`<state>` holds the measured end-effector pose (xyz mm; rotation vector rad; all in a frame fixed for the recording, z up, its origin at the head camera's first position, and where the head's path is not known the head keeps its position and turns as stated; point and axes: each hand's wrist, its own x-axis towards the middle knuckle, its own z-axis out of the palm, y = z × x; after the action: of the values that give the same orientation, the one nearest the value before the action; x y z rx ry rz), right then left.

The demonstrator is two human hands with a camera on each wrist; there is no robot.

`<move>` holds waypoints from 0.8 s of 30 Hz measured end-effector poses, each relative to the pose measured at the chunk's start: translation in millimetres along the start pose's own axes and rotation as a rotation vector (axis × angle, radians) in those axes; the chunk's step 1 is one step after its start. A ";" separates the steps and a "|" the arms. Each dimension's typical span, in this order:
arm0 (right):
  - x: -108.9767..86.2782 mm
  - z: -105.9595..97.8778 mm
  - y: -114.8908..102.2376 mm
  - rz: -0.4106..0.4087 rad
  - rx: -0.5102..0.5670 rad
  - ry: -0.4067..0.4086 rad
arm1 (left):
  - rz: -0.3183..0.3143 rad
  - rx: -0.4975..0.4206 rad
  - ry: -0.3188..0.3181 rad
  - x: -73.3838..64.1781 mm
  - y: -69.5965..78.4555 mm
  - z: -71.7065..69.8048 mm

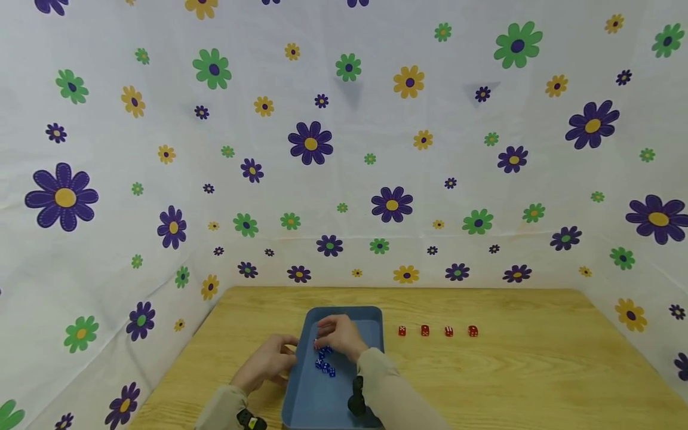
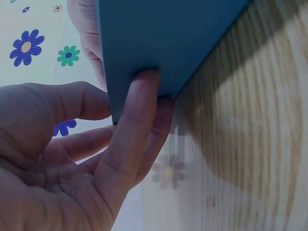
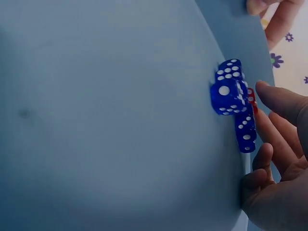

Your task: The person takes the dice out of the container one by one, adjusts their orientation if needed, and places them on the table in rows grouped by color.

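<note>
Flowery white sheeting (image 1: 365, 179) covers the walls behind and beside a wood-grain table (image 1: 516, 373), purple, green and yellow daisies everywhere. Right hand (image 1: 341, 338) first: thumb and forefinger are nearly together with a red die (image 3: 250, 98) pinched between them, the other fingers loosely bent. That die is over by the left wall of a blue tray (image 1: 314, 409), just beyond some blue dice (image 3: 236, 103). Can't tell if it's touching the tray floor or a bit above it.

Left hand (image 1: 267, 362) has the tray's left edge, thumb up at the rim and a couple of fingers on the outside wall, so it's only a light hold with not much gap.

Those blue dice are bunched in a little crooked line, several of them touching, white pips showing. Going further out, four more red dice (image 1: 448, 331) sit on the wood to the right of the tray, in a pretty neat row with gaps between them. Both arms are in beige sleeves (image 1: 400, 391), and there's some dark gear (image 1: 356, 398) strapped at each wrist.
</note>
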<state>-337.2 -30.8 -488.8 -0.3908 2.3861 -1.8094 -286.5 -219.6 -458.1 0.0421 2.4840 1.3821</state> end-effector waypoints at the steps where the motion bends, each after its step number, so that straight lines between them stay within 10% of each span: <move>1: -0.3 0.7 0.3 0.005 0.002 -0.007 | 0.002 -0.005 -0.003 0.1 -0.1 0.2; 24: -1.7 4.1 0.4 0.036 0.018 0.042 | 0.013 -0.018 -0.024 1.4 -3.3 -1.3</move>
<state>-334.6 -34.1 -490.5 -0.3091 2.3856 -1.8404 -287.9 -222.3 -460.6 0.0703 2.4556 1.4007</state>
